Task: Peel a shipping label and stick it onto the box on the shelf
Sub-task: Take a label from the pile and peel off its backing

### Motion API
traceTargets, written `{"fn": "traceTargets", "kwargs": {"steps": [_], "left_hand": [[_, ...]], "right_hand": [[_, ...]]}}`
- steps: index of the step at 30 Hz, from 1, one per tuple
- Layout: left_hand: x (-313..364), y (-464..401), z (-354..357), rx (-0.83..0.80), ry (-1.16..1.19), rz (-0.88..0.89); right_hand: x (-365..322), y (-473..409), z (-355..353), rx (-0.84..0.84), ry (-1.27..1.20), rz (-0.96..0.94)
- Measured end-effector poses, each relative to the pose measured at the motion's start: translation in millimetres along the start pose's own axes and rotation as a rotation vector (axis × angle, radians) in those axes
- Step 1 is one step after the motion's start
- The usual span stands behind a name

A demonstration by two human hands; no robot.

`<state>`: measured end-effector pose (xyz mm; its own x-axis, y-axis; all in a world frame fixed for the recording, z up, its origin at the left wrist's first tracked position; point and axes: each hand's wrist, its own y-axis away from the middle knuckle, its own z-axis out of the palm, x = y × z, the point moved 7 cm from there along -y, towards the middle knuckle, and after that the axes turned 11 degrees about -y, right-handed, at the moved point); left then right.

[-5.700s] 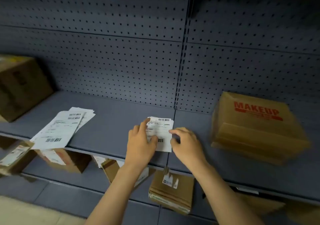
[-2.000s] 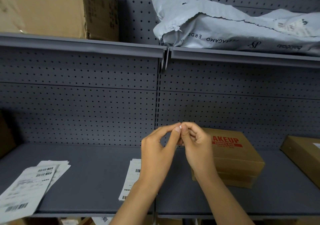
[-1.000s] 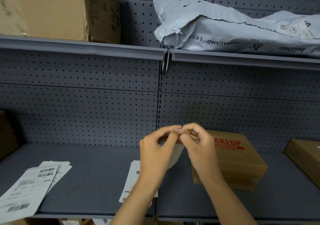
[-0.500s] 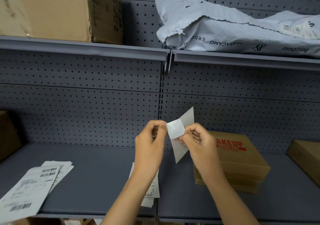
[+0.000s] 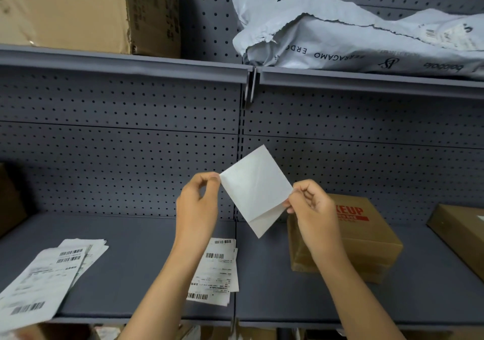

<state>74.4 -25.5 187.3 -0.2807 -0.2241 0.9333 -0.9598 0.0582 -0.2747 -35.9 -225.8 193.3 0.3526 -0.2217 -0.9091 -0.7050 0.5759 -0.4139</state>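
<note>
My left hand [image 5: 196,206] pinches label [image 5: 255,180] corner, right hand [image 5: 313,208] pinches backing [image 5: 264,222]; hands apart. Label light, floppy, presumably sticky: hold edges only. Box [image 5: 366,237] beside.

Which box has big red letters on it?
The brown box just behind the right hand has red print on top. The big box on the upper shelf and the right-edge box show none.

Matt paper label [image 5: 255,182], cardboard box [image 5: 364,237], metal shelf [image 5: 131,248].

Dim, even indoor light, soft shadows under the upper shelf [image 5: 123,61], wide-angle bending and slight blur at the edges.
</note>
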Motion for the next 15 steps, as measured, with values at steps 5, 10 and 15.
{"fn": "traceTargets", "kwargs": {"steps": [5,10,15], "left_hand": [[-1.7,-7.4,-8.7,0.033,-0.012,-0.017],[-6.7,-15.2,-16.2,0.068,-0.004,-0.012],[-10.3,-23.2,-32.7,0.158,-0.086,0.021]], "right_hand": [[-0.9,-2.7,-7.9,0.040,-0.004,0.010],[1.9,-7.7,-20.4,0.122,-0.058,0.039],[5.2,-8.7,-32.4,0.189,-0.087,0.051]]}}
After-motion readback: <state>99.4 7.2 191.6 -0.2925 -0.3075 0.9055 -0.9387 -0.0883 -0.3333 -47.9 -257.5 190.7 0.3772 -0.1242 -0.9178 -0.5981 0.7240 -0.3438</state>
